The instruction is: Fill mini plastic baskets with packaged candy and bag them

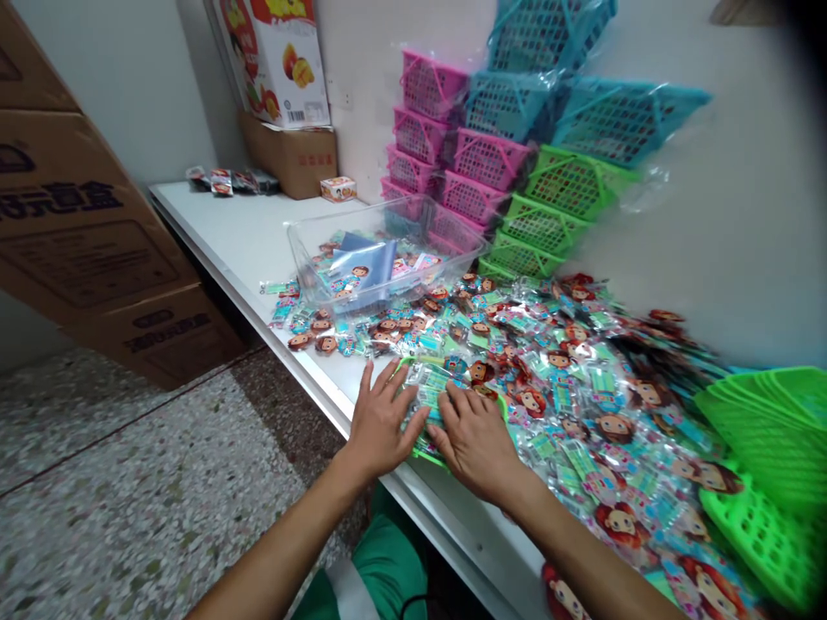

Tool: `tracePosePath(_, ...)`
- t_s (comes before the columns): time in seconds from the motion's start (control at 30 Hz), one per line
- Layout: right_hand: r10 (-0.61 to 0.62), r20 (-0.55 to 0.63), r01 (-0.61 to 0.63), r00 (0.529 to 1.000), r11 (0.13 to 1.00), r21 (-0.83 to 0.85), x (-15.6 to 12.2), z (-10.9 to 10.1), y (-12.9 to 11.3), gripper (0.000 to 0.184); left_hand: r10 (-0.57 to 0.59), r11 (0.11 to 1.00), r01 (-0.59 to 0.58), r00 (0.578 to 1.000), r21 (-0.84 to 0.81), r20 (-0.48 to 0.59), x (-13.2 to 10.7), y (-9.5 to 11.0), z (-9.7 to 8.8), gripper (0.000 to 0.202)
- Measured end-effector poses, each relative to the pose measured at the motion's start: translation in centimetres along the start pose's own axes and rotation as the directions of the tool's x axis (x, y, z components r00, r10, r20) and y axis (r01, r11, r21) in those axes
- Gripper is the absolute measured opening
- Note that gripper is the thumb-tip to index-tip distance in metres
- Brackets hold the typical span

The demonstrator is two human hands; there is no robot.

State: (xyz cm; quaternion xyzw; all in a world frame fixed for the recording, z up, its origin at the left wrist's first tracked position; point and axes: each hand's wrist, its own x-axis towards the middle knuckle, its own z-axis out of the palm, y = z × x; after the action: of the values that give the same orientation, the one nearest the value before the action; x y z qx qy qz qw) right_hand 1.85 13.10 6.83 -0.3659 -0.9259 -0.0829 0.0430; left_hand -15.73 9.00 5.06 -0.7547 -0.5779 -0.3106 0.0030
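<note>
At the table's front edge, a bright green plastic basket (426, 456) holds small clear packets (429, 389) with pale green and blue contents. On its left side lies my left hand (381, 420), fingers spread over the packets and the rim. My right hand (478, 435) rests on the right part of the same packets, its fingers stretched out and slightly bent. Neither hand grips anything that I can see. Part of the basket is hidden under both hands. Loose packets with cartoon-head pictures (531, 400) crowd around it, behind and to the right.
A clear plastic tub (303, 258) with packets and blue sheets stands behind. Filled pink (481, 159), blue (630, 120) and green baskets (578, 182) are stacked against the wall. Nested green baskets (768, 422) sit at right. Cartons (83, 215) stand on the left.
</note>
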Motion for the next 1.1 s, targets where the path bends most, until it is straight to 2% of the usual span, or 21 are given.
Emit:
tracePosePath(0.1, 0.005, 0.007, -0.005, 1.0, 0.999, 0.039, -0.2, 0.0, 0.0, 0.047, 0.193, 0.98, -0.195, 0.978, 0.022, 0.082, 0.8, 0.9, -0.3, 0.047)
tracePosePath(0.17, -0.008, 0.001, 0.007, 1.0, 0.995, 0.103, -0.7, 0.0, 0.4, 0.046, 0.256, 0.966, -0.26, 0.952, 0.0, 0.17, 1.1, 1.2, 0.0, 0.049)
tracePosePath(0.3, -0.07, -0.087, 0.095, 0.994, 0.943, 0.32, -1.4, -0.2, 2.1, 0.041, 0.212, 0.975, -0.221, 0.955, 0.02, 0.206, 1.2, 1.2, 1.1, 0.045)
tracePosePath(0.37, 0.0, -0.187, 0.077, 0.982, 0.912, 0.403, -0.6, -0.6, 3.1, 0.033, 0.217, 0.974, -0.226, 0.956, 0.023, 0.196, 1.1, 1.2, 1.3, 0.044)
tracePosePath(0.47, 0.168, -0.294, -0.05, 0.941, 0.927, 0.371, 2.5, -1.0, 4.4, 0.034, 0.219, 0.975, -0.224, 0.959, 0.01, 0.179, 1.2, 1.3, 1.2, 0.044)
tracePosePath(0.5, 0.187, -0.282, -0.086, 0.941, 0.939, 0.334, 3.6, -1.0, 4.7, 0.041, 0.218, 0.975, -0.222, 0.96, 0.005, 0.175, 1.2, 1.4, 1.1, 0.044)
tracePosePath(0.57, 0.169, -0.187, -0.112, 0.968, 0.954, 0.279, 5.5, -0.8, 5.3, 0.05, 0.215, 0.976, -0.217, 0.962, -0.005, 0.167, 1.3, 1.4, 0.9, 0.042)
tracePosePath(0.63, 0.101, -0.082, -0.077, 0.992, 0.966, 0.249, 6.0, -0.5, 5.7, 0.041, 0.216, 0.976, -0.216, 0.963, -0.019, 0.163, 1.3, 1.4, 0.9, 0.042)
tracePosePath(0.7, 0.026, -0.051, -0.014, 0.998, 0.977, 0.211, 5.2, -0.4, 6.0, 0.03, 0.223, 0.975, -0.22, 0.962, -0.037, 0.159, 1.3, 1.2, 0.9, 0.042)
tracePosePath(0.83, -0.064, -0.057, 0.076, 0.996, 0.971, 0.228, 2.8, -1.2, 5.9, 0.03, 0.207, 0.977, -0.198, 0.968, -0.074, 0.142, 1.3, 1.0, 1.1, 0.04)
tracePosePath(0.9, -0.055, -0.013, 0.056, 0.998, 0.959, 0.28, 2.3, -2.0, 5.4, 0.031, 0.189, 0.979, -0.176, 0.972, -0.102, 0.14, 1.4, 1.0, 1.0, 0.04)
tracePosePath(0.97, -0.005, 0.068, -0.015, 0.998, 0.959, 0.284, 2.5, -2.6, 4.4, 0.03, 0.181, 0.978, -0.162, 0.973, -0.133, 0.143, 1.4, 1.0, 0.9, 0.04)
tracePosePath(1.03, 0.063, 0.125, -0.089, 0.99, 0.972, 0.216, 2.8, -2.8, 3.2, 0.028, 0.153, 0.98, -0.131, 0.978, -0.149, 0.144, 1.3, 1.0, 0.8, 0.04)
tracePosePath(1.1, 0.106, 0.113, -0.122, 0.988, 0.982, 0.147, 2.8, -2.2, 2.2, 0.022, 0.097, 0.987, -0.077, 0.985, -0.138, 0.142, 1.2, 1.0, 0.8, 0.041)
